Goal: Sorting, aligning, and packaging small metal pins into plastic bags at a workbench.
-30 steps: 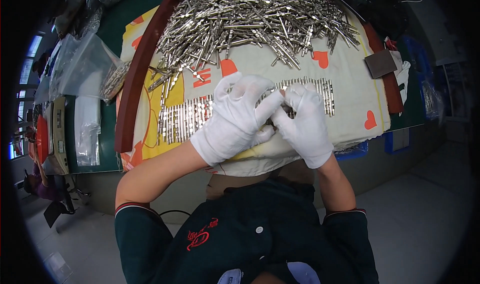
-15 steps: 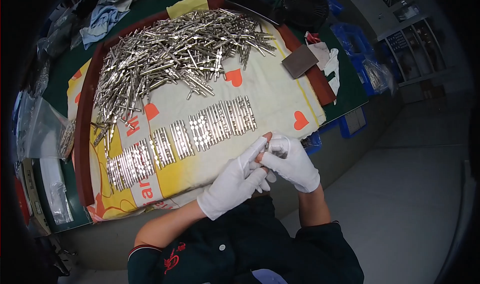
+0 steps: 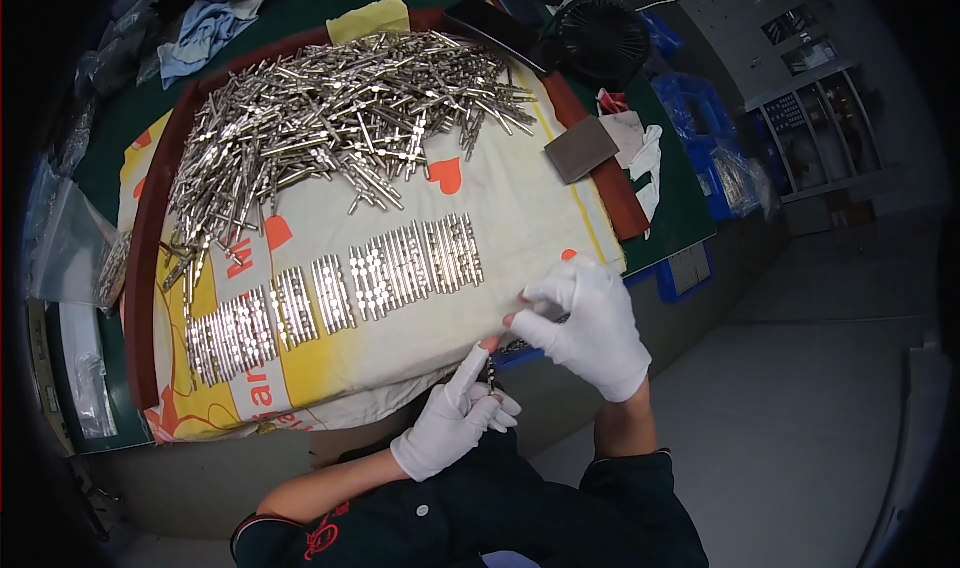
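My left hand, in a white glove with bare fingertips, is closed on a slim stepped metal pin held upright near the cloth's front edge. Above and to its right is my right hand, gloved the same way. Its thumb and fingers are apart, and I see nothing between them. Similar metal pins lie side by side in several groups across the patterned cloth. Behind them spreads a big jumbled heap of shiny pins.
A red-brown wooden frame borders the cloth, with a brown flat block by its right side. A black fan and a dark phone-like slab stand behind. Blue bins are at the right, a plastic bag at the left.
My hands, together before, have come apart. The left moved down and toward me with the pin; the right opened. The whole view has shifted slightly.
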Demonstrator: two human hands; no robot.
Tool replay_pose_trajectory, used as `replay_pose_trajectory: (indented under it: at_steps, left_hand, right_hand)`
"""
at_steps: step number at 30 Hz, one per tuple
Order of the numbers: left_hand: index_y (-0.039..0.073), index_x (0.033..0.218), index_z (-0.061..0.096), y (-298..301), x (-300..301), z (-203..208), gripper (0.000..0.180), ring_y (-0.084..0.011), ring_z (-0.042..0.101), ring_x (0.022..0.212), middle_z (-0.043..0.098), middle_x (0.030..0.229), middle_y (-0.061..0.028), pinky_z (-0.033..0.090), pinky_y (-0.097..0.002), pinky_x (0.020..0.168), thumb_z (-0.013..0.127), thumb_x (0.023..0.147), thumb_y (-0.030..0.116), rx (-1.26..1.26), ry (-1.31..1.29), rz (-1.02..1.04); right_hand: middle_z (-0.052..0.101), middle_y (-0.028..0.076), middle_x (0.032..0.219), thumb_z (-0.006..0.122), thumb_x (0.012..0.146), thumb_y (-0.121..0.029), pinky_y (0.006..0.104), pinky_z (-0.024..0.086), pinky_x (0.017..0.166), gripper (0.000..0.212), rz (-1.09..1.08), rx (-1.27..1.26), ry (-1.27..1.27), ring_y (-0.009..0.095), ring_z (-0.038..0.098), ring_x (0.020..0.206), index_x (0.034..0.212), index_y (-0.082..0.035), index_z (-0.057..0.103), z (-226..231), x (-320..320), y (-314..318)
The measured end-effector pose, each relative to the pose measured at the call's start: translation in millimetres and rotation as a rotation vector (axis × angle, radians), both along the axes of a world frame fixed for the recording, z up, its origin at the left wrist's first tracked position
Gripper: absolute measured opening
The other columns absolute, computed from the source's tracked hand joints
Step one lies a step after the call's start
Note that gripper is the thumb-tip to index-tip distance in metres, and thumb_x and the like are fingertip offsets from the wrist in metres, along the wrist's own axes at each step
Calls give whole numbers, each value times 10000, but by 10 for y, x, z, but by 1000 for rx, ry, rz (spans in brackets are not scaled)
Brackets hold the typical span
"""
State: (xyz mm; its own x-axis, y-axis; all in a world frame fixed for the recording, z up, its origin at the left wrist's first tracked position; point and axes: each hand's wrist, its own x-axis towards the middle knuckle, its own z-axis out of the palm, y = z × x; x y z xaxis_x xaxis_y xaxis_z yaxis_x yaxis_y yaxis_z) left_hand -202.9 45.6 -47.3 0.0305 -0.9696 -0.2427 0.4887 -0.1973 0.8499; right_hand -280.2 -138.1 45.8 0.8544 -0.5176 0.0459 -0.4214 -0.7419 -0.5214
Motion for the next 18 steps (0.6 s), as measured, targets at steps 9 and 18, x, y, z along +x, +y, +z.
replay_pose_trajectory:
  at_steps: [9, 18]
  left_hand:
    - [-15, 1090, 489, -76, -13, -60, 147, -169, 649, 755, 643, 901, -145, 538, -276, 682, 416, 979, 48, 103, 311, 90]
    - [-49, 1093, 506, -143, 60, -138, 183, -203, 688, 758, 658, 904, -162, 571, -284, 681, 422, 991, 77, 97, 279, 137]
  right_hand:
    - [528, 157, 1241, 784, 626, -338, 428, 429, 918, 747, -374, -1028, 92, 323, 502, 1142, 1249, -43, 495, -463, 622, -1160]
    - [555, 149, 1219, 764, 629, -355, 420, 485, 823, 752, -455, -1057, 86, 318, 554, 1063, 1273, -74, 495, -515, 667, -1125]
